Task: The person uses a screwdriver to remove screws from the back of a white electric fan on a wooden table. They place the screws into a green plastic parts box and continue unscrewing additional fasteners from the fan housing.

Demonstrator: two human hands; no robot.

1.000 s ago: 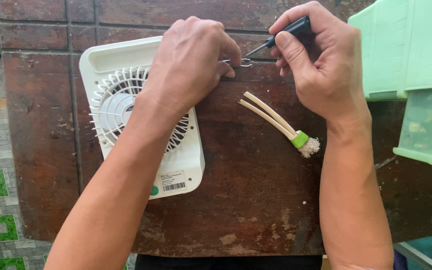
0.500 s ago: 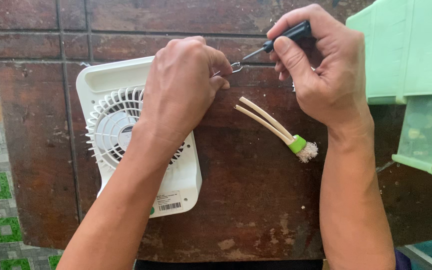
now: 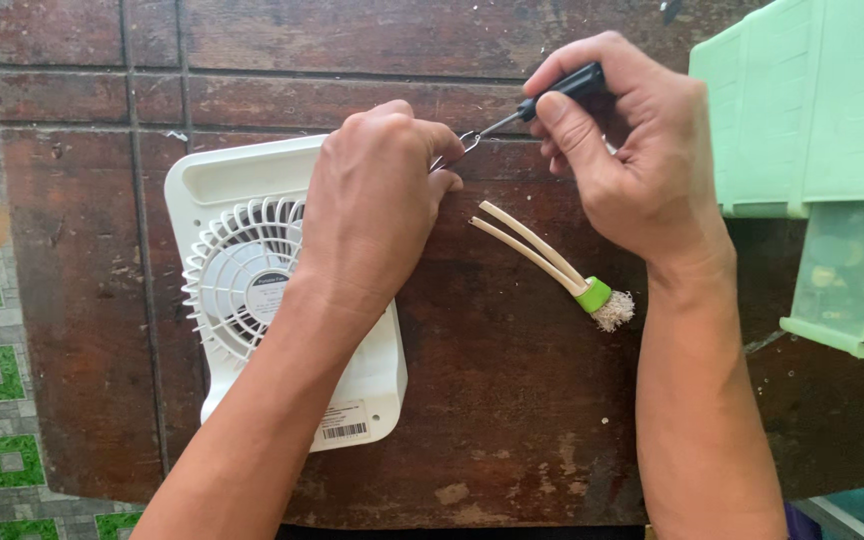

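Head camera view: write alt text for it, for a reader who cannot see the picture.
Seen from above, the left hand presses on the top corner of a white portable fan lying on a dark wooden table, while the right hand points a black-handled screwdriver at that corner. A small green-collared brush lies between the forearms, with pale green plastic bins at right.
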